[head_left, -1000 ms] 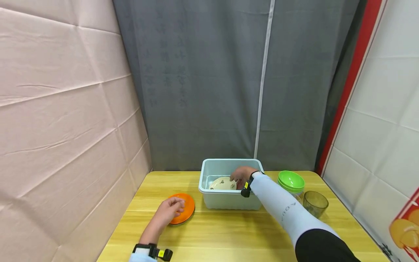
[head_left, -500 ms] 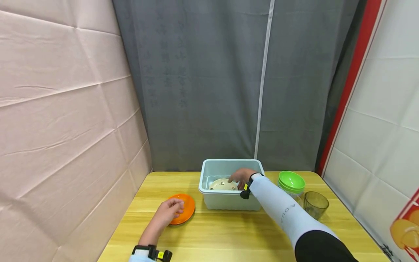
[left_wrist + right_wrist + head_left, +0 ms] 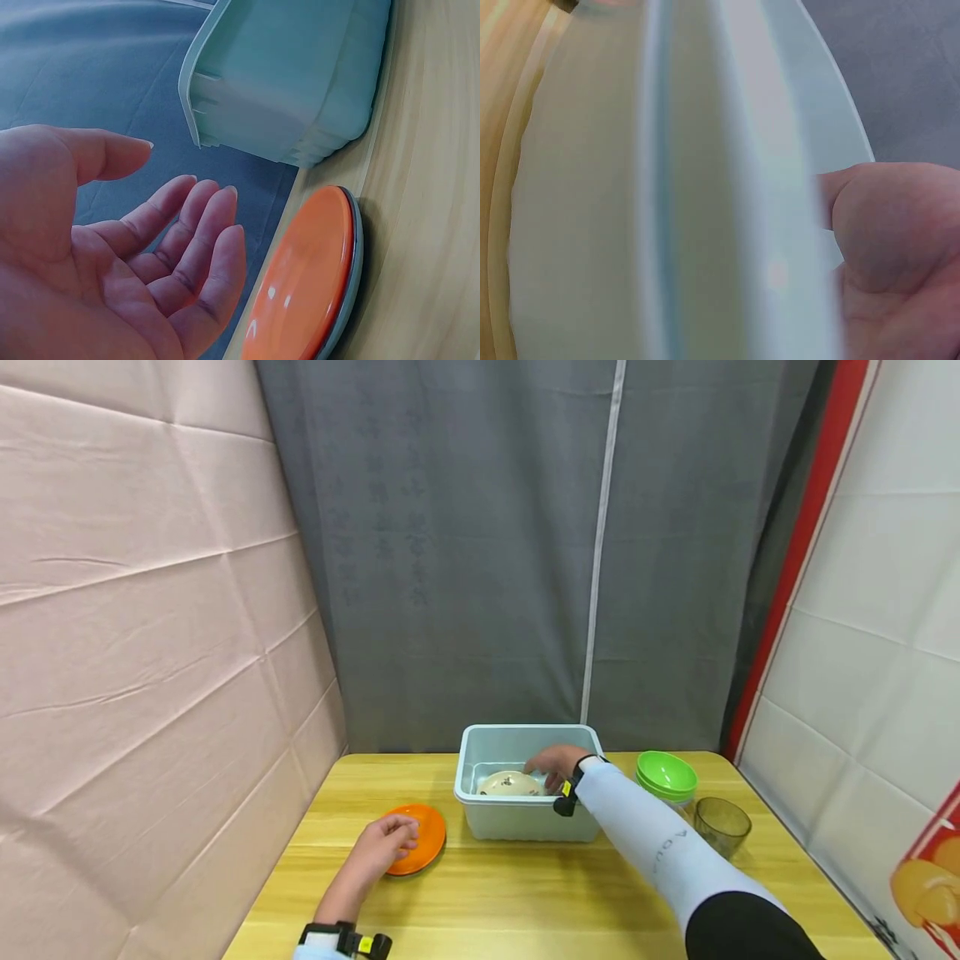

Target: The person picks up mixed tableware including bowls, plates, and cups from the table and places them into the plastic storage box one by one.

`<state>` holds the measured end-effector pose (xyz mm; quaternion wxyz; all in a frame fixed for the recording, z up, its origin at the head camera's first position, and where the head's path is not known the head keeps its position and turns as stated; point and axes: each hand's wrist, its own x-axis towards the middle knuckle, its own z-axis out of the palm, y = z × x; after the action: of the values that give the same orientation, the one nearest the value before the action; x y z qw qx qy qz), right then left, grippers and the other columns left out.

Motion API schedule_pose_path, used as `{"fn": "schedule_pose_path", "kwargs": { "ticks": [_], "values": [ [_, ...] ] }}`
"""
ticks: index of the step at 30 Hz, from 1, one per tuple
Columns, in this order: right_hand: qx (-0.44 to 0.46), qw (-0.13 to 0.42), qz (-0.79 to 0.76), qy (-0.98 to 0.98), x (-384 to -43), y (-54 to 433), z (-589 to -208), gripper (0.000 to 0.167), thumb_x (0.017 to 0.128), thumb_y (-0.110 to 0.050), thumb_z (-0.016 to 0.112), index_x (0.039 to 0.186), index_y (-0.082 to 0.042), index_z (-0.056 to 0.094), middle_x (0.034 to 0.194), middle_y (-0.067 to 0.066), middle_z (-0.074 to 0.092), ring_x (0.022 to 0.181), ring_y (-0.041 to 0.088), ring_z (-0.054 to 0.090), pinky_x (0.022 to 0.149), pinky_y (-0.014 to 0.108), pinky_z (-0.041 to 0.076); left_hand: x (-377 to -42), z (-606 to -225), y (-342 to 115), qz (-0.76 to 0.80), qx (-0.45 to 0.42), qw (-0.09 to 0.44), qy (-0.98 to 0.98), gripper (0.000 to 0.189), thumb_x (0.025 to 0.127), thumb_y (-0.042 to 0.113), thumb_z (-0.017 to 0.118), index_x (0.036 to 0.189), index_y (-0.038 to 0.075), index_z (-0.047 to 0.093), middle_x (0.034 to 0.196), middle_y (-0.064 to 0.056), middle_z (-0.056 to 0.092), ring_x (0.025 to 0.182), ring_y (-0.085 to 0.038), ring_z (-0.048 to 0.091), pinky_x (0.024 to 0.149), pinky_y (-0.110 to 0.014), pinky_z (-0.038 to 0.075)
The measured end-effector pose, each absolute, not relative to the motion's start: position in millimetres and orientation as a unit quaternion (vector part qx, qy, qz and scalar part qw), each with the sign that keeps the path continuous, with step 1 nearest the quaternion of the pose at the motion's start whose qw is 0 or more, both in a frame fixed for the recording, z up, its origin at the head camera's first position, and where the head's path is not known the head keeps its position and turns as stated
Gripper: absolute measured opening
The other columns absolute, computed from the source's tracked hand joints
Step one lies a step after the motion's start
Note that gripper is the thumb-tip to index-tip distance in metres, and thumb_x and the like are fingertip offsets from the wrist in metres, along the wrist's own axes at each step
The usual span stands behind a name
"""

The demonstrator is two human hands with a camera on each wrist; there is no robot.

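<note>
A cream plate with small dark motifs [image 3: 510, 784] lies inside the light blue plastic basin [image 3: 532, 818]. My right hand [image 3: 557, 763] reaches over the basin's right wall, fingers loosely bent at the plate's right edge; its fingertips are partly hidden behind the near rim. In the right wrist view the basin wall [image 3: 585, 187] covers most of the fingers of that hand [image 3: 900, 247]. An orange plate [image 3: 426, 839] rests on a grey-blue plate [image 3: 352, 285] on the table, left of the basin. Above its left edge hovers my left hand [image 3: 384, 843], palm bare and fingers relaxed in the left wrist view.
Stacked green bowls [image 3: 667, 774] stand right of the basin, on top of something clear. Close by is an amber drinking glass [image 3: 722, 828], near my right sleeve [image 3: 660, 835]. A grey curtain [image 3: 465, 568] hangs behind the wooden table [image 3: 510, 902].
The cream plate, tilted up at my right fingers a second ago, has sunk lower and flatter into the basin. The right fingers have come slightly away from it. My left hand has barely moved.
</note>
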<state>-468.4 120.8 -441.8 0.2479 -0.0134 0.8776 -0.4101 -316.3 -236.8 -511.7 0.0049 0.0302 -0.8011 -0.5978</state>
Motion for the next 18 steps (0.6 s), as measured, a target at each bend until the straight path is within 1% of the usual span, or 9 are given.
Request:
{"fn": "schedule_pose_path", "kwargs": {
  "ticks": [3,5,7,9,10,12,14,16,18],
  "values": [
    [-0.018,0.253,-0.435,0.864,-464.3,121.3,-435.8,0.076,0.105,-0.033,0.069,0.154,0.019,0.044,0.144,0.043,0.058,0.133,0.053,0.063,0.11,0.055,0.056,-317.0,-511.0,-235.6,-0.597,0.027,0.004,-0.801,0.032,0.112,0.024,0.065,0.129,-0.002,0.071,0.121,-0.017,0.073,0.102,-0.026,0.071,0.094,-0.05,0.061],
    [-0.035,0.251,-0.447,0.858,-462.2,123.0,-431.2,0.075,0.106,-0.033,0.068,0.154,0.02,0.045,0.14,0.041,0.059,0.133,0.053,0.061,0.11,0.057,0.056,-317.1,-510.0,-234.4,-0.595,0.025,0.002,-0.803,0.032,0.112,0.024,0.065,0.129,-0.002,0.071,0.121,-0.017,0.073,0.101,-0.025,0.071,0.094,-0.05,0.061],
    [-0.058,0.245,-0.455,0.854,-460.2,125.5,-425.3,0.066,0.108,-0.033,0.068,0.148,0.017,0.052,0.135,0.039,0.061,0.129,0.052,0.063,0.108,0.058,0.056,-317.0,-508.6,-233.2,-0.593,0.022,0.0,-0.805,0.033,0.112,0.024,0.065,0.129,-0.003,0.07,0.122,-0.017,0.073,0.101,-0.025,0.071,0.093,-0.049,0.061],
    [-0.079,0.231,-0.459,0.854,-457.8,128.8,-418.7,0.055,0.108,-0.034,0.068,0.138,0.013,0.06,0.126,0.034,0.066,0.121,0.048,0.066,0.106,0.057,0.058,-316.9,-507.1,-232.0,-0.591,0.019,-0.002,-0.806,0.033,0.112,0.024,0.065,0.13,-0.003,0.07,0.121,-0.017,0.073,0.101,-0.024,0.071,0.093,-0.049,0.062],
    [-0.083,0.223,-0.461,0.855,-456.1,130.8,-414.8,0.05,0.108,-0.034,0.068,0.133,0.01,0.063,0.122,0.03,0.067,0.117,0.046,0.068,0.105,0.056,0.059,-316.8,-506.5,-231.4,-0.591,0.018,-0.003,-0.806,0.033,0.112,0.024,0.065,0.13,-0.004,0.07,0.121,-0.017,0.073,0.101,-0.024,0.071,0.093,-0.048,0.062],
    [-0.088,0.207,-0.465,0.856,-451.1,134.6,-406.8,0.045,0.109,-0.035,0.068,0.129,0.006,0.065,0.119,0.026,0.069,0.112,0.042,0.07,0.104,0.055,0.059,-316.5,-505.4,-230.0,-0.591,0.016,-0.004,-0.806,0.034,0.112,0.025,0.065,0.129,-0.004,0.07,0.12,-0.017,0.073,0.101,-0.025,0.071,0.092,-0.048,0.062],
    [-0.096,0.186,-0.465,0.86,-444.4,139.1,-399.8,0.045,0.11,-0.035,0.068,0.131,0.005,0.065,0.117,0.02,0.07,0.111,0.037,0.072,0.101,0.052,0.061,-315.9,-504.8,-228.6,-0.592,0.014,-0.006,-0.806,0.034,0.112,0.025,0.066,0.129,-0.004,0.07,0.119,-0.017,0.073,0.1,-0.025,0.071,0.092,-0.049,0.062],
    [-0.108,0.163,-0.469,0.861,-436.0,145.2,-394.1,0.045,0.11,-0.033,0.068,0.132,0.005,0.065,0.119,0.019,0.07,0.112,0.035,0.074,0.099,0.051,0.062,-315.2,-504.8,-227.4,-0.593,0.014,-0.008,-0.805,0.033,0.111,0.025,0.067,0.128,-0.004,0.07,0.119,-0.018,0.073,0.1,-0.026,0.071,0.093,-0.05,0.061],
    [-0.124,0.138,-0.473,0.861,-426.5,153.1,-390.4,0.04,0.111,-0.033,0.068,0.129,0.003,0.068,0.117,0.017,0.071,0.11,0.034,0.075,0.095,0.049,0.063,-314.4,-505.1,-226.3,-0.593,0.013,-0.007,-0.805,0.033,0.111,0.025,0.067,0.128,-0.004,0.07,0.117,-0.017,0.074,0.1,-0.026,0.072,0.093,-0.05,0.061]
  ]
}}
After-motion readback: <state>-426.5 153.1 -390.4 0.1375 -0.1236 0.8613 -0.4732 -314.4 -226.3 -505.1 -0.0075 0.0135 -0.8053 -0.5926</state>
